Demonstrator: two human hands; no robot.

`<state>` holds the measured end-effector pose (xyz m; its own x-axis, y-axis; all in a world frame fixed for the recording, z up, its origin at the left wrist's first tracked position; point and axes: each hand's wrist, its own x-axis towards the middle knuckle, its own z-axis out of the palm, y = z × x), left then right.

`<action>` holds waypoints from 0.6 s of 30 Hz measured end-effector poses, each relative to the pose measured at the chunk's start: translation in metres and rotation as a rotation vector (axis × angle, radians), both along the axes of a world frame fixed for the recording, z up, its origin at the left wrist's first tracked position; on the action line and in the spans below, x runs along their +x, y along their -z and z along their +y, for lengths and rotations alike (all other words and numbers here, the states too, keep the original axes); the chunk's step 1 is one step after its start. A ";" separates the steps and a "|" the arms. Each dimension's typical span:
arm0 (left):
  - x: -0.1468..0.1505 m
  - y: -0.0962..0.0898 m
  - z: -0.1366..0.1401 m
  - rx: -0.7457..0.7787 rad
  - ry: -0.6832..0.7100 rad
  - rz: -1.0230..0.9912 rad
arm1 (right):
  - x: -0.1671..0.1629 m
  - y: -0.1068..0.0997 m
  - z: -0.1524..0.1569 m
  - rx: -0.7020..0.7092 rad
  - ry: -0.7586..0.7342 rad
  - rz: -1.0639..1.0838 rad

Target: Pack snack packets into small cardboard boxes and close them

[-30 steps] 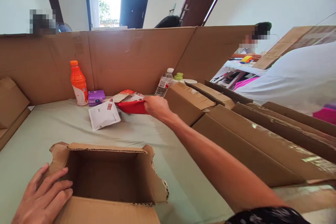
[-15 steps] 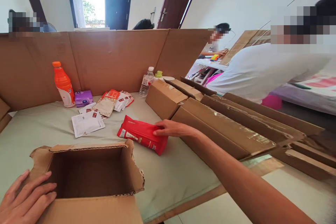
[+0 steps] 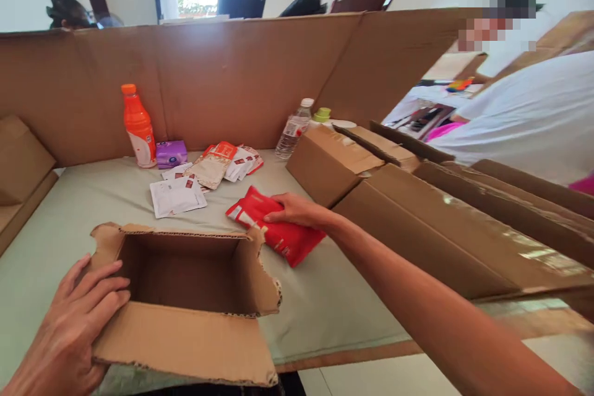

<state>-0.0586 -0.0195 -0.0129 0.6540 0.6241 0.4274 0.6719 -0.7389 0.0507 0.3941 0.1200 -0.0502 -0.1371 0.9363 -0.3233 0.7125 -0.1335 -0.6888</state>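
Note:
My right hand [image 3: 294, 209] is closed on the near-upper side of a red packet [image 3: 290, 236], soft and printed in white, its right end hanging low just above or on the cloth. My left hand [image 3: 88, 303] grips the left edge of an open cardboard box [image 3: 195, 340], fingers curled over the rim. The box has torn flaps, and nothing shows inside it. Behind it on the cloth lie a white sachet [image 3: 177, 197] and several red and cream sachets [image 3: 213, 164].
An orange bottle [image 3: 138, 130], a purple tissue pack [image 3: 171, 154] and a clear water bottle [image 3: 292, 133] stand along a cardboard screen [image 3: 250, 80]. Cardboard boxes [image 3: 417, 229] line the right side. Another box [image 3: 21, 161] stands at left. A person in white sits at far right.
My right hand has tilted the red packet and its grip has shifted round it. The box's near flap now shows lower down, and the view has turned right.

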 end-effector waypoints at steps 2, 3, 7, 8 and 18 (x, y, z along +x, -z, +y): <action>0.006 -0.005 -0.003 -0.036 -0.014 -0.016 | -0.004 -0.024 -0.016 0.179 0.134 -0.038; 0.008 -0.006 -0.004 -0.051 -0.023 -0.028 | -0.007 -0.041 -0.026 0.321 0.236 -0.002; 0.013 -0.005 -0.005 -0.093 -0.061 -0.084 | -0.043 -0.116 -0.072 0.886 0.444 0.531; 0.013 -0.003 -0.004 -0.094 -0.064 -0.099 | -0.058 -0.130 -0.083 0.922 0.393 0.595; 0.021 -0.003 0.000 -0.142 -0.087 -0.090 | -0.163 -0.104 -0.105 0.677 -0.440 -0.393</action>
